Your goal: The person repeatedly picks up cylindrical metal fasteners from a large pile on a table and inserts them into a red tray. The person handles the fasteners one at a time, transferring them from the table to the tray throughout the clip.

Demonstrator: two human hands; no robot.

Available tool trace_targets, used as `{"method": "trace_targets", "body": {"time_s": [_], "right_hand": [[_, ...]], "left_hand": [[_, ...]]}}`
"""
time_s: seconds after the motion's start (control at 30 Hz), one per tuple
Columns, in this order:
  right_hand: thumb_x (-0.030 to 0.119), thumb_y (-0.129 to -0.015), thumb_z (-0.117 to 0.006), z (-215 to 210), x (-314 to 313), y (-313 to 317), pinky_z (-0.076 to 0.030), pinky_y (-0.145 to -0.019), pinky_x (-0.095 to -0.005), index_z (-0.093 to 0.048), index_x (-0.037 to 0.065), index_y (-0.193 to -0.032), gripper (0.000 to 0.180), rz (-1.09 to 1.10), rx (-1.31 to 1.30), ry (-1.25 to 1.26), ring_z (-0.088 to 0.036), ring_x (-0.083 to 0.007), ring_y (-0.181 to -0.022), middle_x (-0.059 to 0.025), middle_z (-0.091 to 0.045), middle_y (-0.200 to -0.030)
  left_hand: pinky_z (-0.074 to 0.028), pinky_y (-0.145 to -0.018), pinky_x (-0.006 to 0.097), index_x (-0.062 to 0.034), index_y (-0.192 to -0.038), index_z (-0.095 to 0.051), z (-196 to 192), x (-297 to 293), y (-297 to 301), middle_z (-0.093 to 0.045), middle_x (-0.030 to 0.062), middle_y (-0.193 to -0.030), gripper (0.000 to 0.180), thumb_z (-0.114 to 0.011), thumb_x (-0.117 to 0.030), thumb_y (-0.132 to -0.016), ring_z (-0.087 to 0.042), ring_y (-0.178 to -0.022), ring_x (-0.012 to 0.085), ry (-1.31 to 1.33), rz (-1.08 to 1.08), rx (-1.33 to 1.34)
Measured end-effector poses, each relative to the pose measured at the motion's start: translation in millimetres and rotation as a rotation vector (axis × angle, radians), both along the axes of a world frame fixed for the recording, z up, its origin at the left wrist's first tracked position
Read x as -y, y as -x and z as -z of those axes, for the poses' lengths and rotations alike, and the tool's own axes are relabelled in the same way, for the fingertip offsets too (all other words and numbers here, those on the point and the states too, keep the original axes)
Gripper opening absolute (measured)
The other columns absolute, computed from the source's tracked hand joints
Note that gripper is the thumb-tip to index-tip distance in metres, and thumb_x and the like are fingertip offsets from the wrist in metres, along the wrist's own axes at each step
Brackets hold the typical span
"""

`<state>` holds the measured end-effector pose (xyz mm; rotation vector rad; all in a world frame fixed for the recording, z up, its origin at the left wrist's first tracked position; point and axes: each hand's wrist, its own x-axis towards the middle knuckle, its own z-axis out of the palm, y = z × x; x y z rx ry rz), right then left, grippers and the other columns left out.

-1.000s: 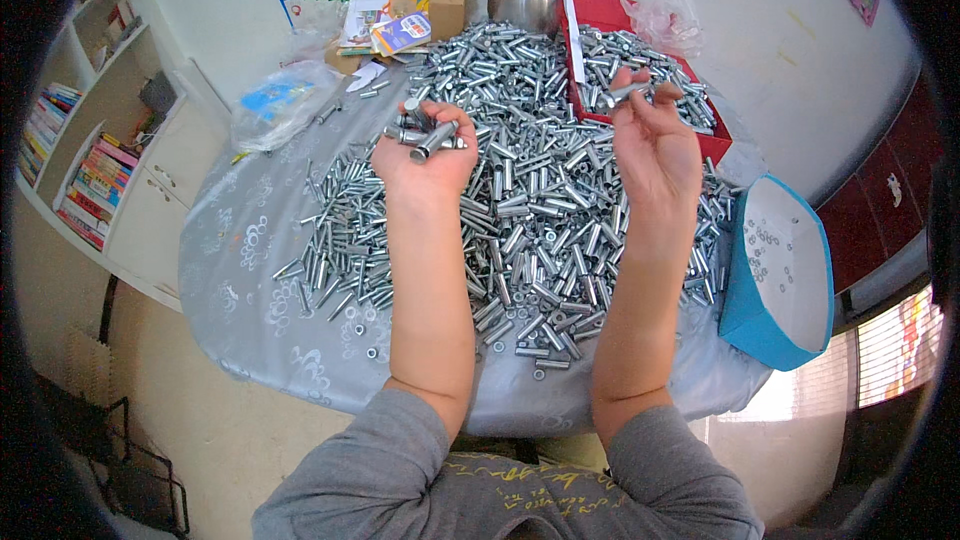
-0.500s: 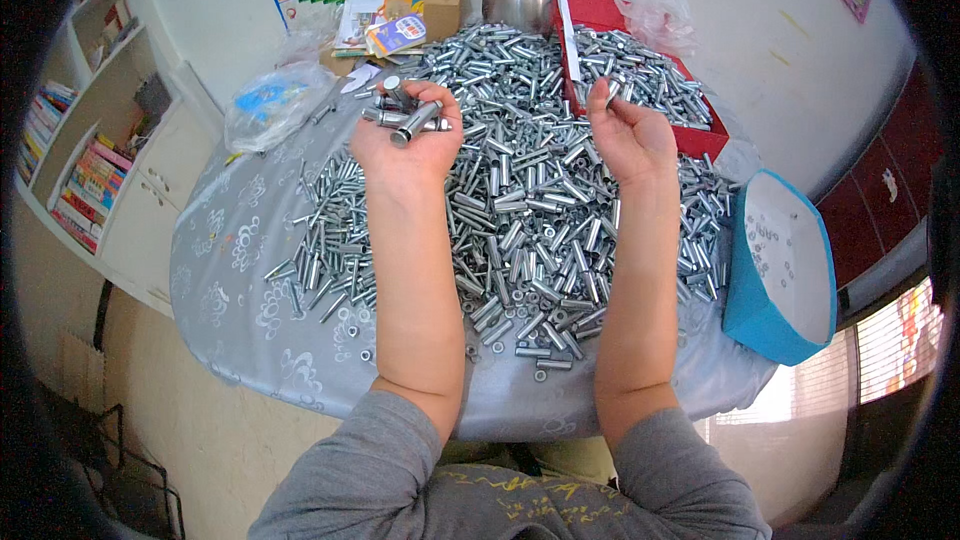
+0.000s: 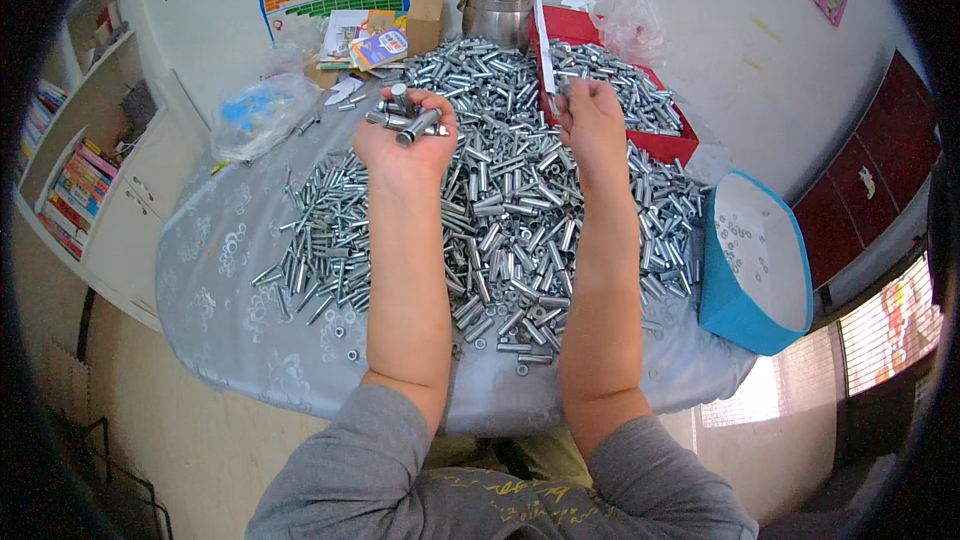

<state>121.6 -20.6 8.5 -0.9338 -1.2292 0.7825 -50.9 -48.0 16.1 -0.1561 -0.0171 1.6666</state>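
Several silvery sleeve anchor bolts (image 3: pixel 418 127) lie across the palm and curled fingers of my left hand (image 3: pixel 400 152), which faces up over the left part of the pile. My right hand (image 3: pixel 597 135) is at the front left edge of the red box (image 3: pixel 668 145), its back turned up. Its fingers are pressed together in a pinch, and what they hold is hidden or too small to name. Beneath both arms spreads a big heap of metal bolts and sleeves (image 3: pixel 510 175), with loose nuts along its near edge. More such metal parts (image 3: pixel 625 90) fill the red box.
A blue bin (image 3: pixel 715 305) with small rings or nuts inside stands at the table's right edge. Behind the heap are a steel pot (image 3: pixel 497 12), a cardboard box (image 3: pixel 427 20) and papers. A plastic bag (image 3: pixel 265 115) lies on the grey tablecloth (image 3: pixel 215 270) at the left.
My right hand has turned from palm up to back up and moved left, its fingers closing together. The left hand still carries its bolts. The whole view has shifted slightly.
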Motion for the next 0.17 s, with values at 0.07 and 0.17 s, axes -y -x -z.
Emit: {"method": "trace_targets", "body": {"time_s": [0.07, 0.17], "right_hand": [[0.021, -0.083, -0.041, 12, -8, -8, -0.038, -0.054, -0.0237, -0.045, -0.006, -0.089, 0.027, -0.106, -0.019, 0.102, -0.045, -0.0105, -0.057, -0.0052, -0.049, -0.065], [0.027, -0.080, -0.048, 12, -9, 3, -0.039, -0.057, -0.0250, -0.029, 0.000, -0.111, 0.046, 0.017, 0.086, 0.138, -0.046, -0.0129, -0.060, -0.0065, -0.051, -0.071]], "left_hand": [[-0.037, -0.045, 0.027, -0.0097, -0.070, -0.044, -3, 4, -4, -0.044, 0.0032, -0.058, 0.022, -0.030, -0.024, -0.079, -0.044, -0.050, 0.0152, -0.002, -0.019, -0.011], [-0.038, -0.044, 0.027, -0.0073, -0.072, -0.043, -1, 6, -2, -0.044, 0.0045, -0.057, 0.023, -0.031, -0.025, -0.080, -0.045, -0.050, 0.0164, 0.025, -0.006, -0.018]]}}
